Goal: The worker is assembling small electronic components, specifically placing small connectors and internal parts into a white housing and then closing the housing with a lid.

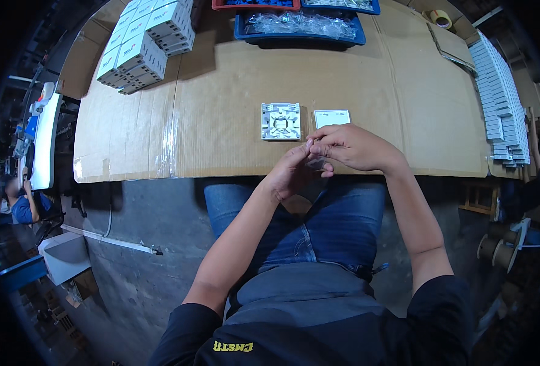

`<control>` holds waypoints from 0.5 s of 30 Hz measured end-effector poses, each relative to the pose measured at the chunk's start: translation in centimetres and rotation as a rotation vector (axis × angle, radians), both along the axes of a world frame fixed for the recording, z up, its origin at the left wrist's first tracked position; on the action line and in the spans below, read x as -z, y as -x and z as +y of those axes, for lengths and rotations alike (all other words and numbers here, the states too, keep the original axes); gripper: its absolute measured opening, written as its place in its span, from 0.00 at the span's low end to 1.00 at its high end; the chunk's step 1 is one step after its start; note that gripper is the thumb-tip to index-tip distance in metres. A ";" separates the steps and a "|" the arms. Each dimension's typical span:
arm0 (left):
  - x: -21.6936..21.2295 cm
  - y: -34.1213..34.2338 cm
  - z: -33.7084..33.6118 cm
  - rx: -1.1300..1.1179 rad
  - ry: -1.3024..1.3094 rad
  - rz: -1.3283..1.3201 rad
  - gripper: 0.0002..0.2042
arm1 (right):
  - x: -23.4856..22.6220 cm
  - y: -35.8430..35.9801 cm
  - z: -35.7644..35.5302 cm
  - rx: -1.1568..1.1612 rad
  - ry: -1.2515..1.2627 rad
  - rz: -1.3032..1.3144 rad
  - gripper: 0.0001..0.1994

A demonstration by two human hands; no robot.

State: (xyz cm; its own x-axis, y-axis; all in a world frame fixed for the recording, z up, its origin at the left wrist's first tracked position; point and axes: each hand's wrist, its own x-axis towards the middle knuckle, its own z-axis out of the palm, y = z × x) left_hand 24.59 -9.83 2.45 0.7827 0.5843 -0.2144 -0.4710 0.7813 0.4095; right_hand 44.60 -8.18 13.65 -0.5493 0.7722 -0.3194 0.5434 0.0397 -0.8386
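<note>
Fingers bent, your left hand (289,173) and right hand (367,148) meet at the fingertips over the surface's (221,140) near edge; whether they grip anything cannot be told. Just beyond lie a white case (280,122) and, to its right, a white card (333,117), with stacked boxes (139,53) far left.

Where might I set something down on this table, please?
Bare cardboard lies between the stacked boxes and the white housing, and between the white card and the pale stacks. It's crowded by the blue tray and where left hand and right hand meet.
</note>
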 end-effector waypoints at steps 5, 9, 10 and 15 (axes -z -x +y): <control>0.4 0.0 0.1 0.004 0.011 0.015 0.21 | 0.3 0.3 0.0 0.037 0.047 0.043 0.17; 0.5 0.0 0.1 0.025 -0.035 0.036 0.20 | 0.5 0.6 -0.2 0.062 0.199 0.034 0.17; 0.7 0.0 0.1 0.017 -0.035 0.029 0.20 | 0.7 0.7 -0.2 0.049 0.234 0.037 0.16; 0.0 -0.1 0.0 -0.006 0.000 -0.006 0.18 | 0.5 0.6 -0.1 0.054 0.140 0.092 0.16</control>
State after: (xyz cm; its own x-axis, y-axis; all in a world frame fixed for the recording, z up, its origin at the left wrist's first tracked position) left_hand 24.68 -9.78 2.45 0.7808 0.5886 -0.2096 -0.4781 0.7788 0.4062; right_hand 44.03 -8.24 13.16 -0.5398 0.7530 -0.3763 0.4622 -0.1085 -0.8801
